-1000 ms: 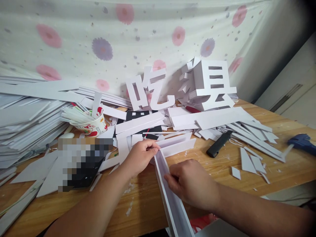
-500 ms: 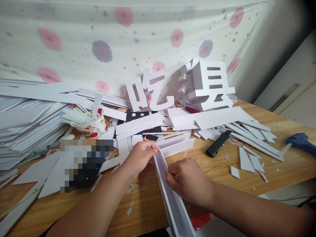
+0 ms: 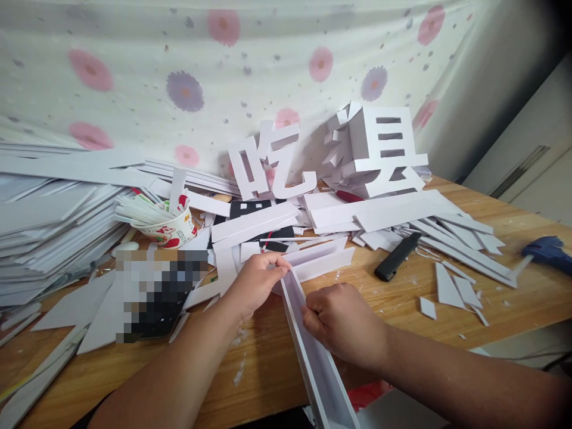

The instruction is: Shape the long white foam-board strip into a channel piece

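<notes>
A long white foam-board channel (image 3: 308, 351) with raised side walls runs from the table's middle down past its front edge. At its far end it meets a shorter white piece (image 3: 324, 259) that angles to the right. My left hand (image 3: 259, 280) pinches the channel at this corner between thumb and fingers. Curled into a fist, my right hand (image 3: 342, 322) presses against the channel's right wall; its fingertips are hidden, so anything small inside them cannot be made out.
White board letters (image 3: 388, 137) stand against the flowered curtain. A black cutter (image 3: 397, 257) and a blue glue gun (image 3: 547, 253) lie right. Left are a paper cup of strips (image 3: 167, 231), stacked boards (image 3: 40, 220) and a pixelated dark object (image 3: 165, 316). White scraps are scattered about.
The view has shifted slightly, so the table items appear a little further right. Both hands keep their places on the channel.
</notes>
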`<action>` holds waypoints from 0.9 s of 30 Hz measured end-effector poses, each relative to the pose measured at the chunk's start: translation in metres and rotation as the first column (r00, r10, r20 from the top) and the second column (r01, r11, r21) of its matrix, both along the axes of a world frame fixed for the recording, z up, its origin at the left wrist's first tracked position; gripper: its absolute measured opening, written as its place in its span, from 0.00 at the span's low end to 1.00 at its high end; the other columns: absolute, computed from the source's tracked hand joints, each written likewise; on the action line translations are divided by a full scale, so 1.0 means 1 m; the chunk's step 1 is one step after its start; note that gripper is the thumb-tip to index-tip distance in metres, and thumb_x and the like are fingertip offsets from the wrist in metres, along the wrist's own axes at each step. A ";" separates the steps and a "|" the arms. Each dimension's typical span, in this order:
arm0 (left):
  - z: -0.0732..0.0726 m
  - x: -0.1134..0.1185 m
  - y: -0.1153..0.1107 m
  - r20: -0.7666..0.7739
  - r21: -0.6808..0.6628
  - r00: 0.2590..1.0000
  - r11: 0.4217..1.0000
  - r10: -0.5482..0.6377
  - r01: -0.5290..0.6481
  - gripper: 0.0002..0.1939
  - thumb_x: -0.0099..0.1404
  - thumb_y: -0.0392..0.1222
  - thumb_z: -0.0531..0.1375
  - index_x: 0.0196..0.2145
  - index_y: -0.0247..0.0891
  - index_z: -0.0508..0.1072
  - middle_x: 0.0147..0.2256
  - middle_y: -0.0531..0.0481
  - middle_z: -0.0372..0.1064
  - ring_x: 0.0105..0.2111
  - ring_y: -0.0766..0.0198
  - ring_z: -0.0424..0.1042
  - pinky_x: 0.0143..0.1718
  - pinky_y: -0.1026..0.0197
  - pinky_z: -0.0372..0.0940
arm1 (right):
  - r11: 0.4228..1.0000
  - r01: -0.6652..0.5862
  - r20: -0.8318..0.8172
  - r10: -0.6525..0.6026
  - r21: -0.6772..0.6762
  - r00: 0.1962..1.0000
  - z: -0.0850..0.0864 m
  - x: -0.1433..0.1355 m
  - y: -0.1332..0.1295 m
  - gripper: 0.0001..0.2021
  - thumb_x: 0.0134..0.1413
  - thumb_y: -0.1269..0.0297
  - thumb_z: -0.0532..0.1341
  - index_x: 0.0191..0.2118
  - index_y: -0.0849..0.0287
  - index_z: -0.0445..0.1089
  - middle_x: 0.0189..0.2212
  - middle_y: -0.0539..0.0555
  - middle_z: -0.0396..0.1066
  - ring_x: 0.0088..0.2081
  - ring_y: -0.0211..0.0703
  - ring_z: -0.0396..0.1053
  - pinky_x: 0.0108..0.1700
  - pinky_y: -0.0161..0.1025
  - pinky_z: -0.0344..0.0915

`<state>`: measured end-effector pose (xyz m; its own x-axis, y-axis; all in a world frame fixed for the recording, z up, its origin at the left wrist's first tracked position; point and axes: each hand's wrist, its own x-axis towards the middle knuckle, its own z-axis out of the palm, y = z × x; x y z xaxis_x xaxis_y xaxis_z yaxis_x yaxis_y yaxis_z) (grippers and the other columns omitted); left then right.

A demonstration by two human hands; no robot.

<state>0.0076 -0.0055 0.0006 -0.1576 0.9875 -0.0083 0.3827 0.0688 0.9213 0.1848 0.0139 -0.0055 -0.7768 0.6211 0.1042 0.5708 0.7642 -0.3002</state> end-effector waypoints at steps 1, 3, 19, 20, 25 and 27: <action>0.000 0.000 0.000 0.000 -0.003 1.000 1.000 0.001 -0.001 0.08 0.56 0.42 0.56 0.24 0.38 0.72 0.33 0.51 0.73 0.38 0.57 0.69 0.46 0.56 0.60 | 1.000 0.003 0.000 -0.003 0.000 1.000 0.000 0.000 0.000 0.13 0.54 0.69 0.58 0.19 0.62 0.66 0.18 0.50 0.65 0.19 0.34 0.50 0.25 0.38 0.38; 0.001 0.001 -0.001 0.001 -0.008 1.000 1.000 0.004 -0.004 0.08 0.56 0.43 0.56 0.25 0.38 0.72 0.32 0.52 0.73 0.36 0.58 0.69 0.44 0.57 0.60 | 1.000 0.004 0.004 -0.004 -0.001 1.000 0.000 0.000 0.000 0.13 0.53 0.70 0.58 0.19 0.62 0.65 0.18 0.50 0.65 0.19 0.34 0.50 0.25 0.37 0.38; -0.009 0.016 -0.005 -0.040 -0.018 0.988 0.989 0.146 -0.147 0.11 0.49 0.46 0.64 0.28 0.39 0.66 0.34 0.52 0.67 0.37 0.59 0.66 0.39 0.60 0.58 | 0.999 0.029 0.028 -0.028 -0.029 0.999 -0.002 0.000 -0.002 0.13 0.54 0.71 0.58 0.20 0.63 0.66 0.18 0.51 0.65 0.20 0.33 0.52 0.26 0.37 0.38; -0.008 0.017 -0.005 -0.039 -0.021 0.988 0.989 0.147 -0.148 0.11 0.49 0.45 0.63 0.27 0.39 0.65 0.32 0.53 0.66 0.35 0.60 0.65 0.38 0.61 0.58 | 0.999 0.031 0.030 -0.030 -0.028 0.999 -0.002 -0.001 -0.003 0.12 0.54 0.70 0.58 0.20 0.63 0.67 0.19 0.51 0.66 0.20 0.34 0.52 0.26 0.37 0.38; -0.006 0.019 -0.005 -0.037 -0.027 0.989 0.990 0.140 -0.141 0.10 0.50 0.43 0.61 0.27 0.40 0.63 0.29 0.56 0.61 0.33 0.62 0.62 0.35 0.62 0.55 | 0.999 0.044 0.029 -0.044 -0.019 0.999 -0.001 -0.001 -0.003 0.12 0.55 0.70 0.57 0.21 0.62 0.68 0.20 0.51 0.68 0.20 0.34 0.54 0.26 0.37 0.38; -0.007 0.019 -0.006 -0.035 -0.030 0.989 0.989 0.144 -0.145 0.09 0.51 0.42 0.61 0.27 0.40 0.62 0.29 0.56 0.60 0.33 0.62 0.61 0.34 0.63 0.55 | 0.999 0.042 0.026 -0.042 -0.022 0.999 -0.001 -0.002 -0.003 0.12 0.55 0.69 0.58 0.21 0.61 0.68 0.20 0.51 0.68 0.21 0.34 0.55 0.26 0.37 0.38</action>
<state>0.0268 -0.0111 -0.0061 -0.2994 0.9536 -0.0328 0.3965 0.1556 0.9047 0.1830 0.0113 -0.0066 -0.7522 0.6552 0.0706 0.6100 0.7328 -0.3016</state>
